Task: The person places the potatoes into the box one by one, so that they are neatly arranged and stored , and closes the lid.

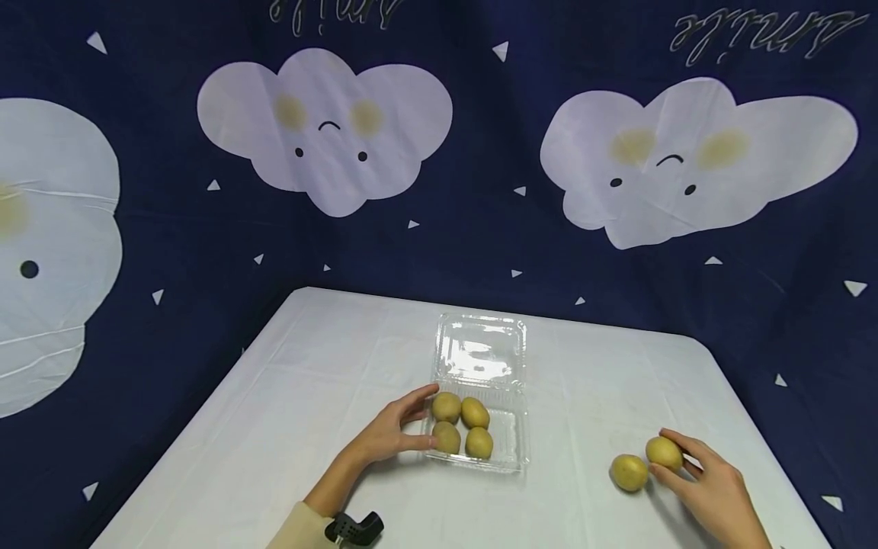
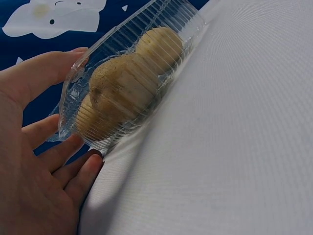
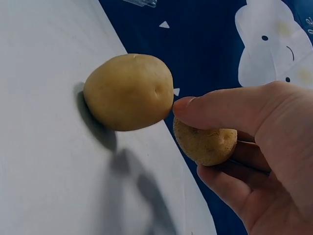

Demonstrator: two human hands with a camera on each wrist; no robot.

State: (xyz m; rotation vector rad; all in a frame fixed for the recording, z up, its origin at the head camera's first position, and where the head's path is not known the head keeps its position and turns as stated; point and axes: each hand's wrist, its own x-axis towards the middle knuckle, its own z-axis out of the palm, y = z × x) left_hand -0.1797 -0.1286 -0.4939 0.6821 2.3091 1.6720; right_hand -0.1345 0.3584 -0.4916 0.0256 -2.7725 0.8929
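White-covered table (image 1: 309, 366), navy backdrop (image 1: 480, 248), pale printed clouds (image 1: 329, 171).

A beige sleeve (image 1: 299, 528), the right forearm (image 1: 749, 536) and the worktop (image 1: 240, 465) are cropped by the bottom edge of the head view; a printed cloud (image 1: 58, 259) is cut at left. In the right wrist view, the thumb of the right hand (image 3: 279, 127) covers part of the potato (image 3: 208, 149) it holds, and only a sliver of clear container (image 3: 142, 2) enters at top. In the left wrist view, three of the container's four potatoes (image 2: 122, 88) can be made out.
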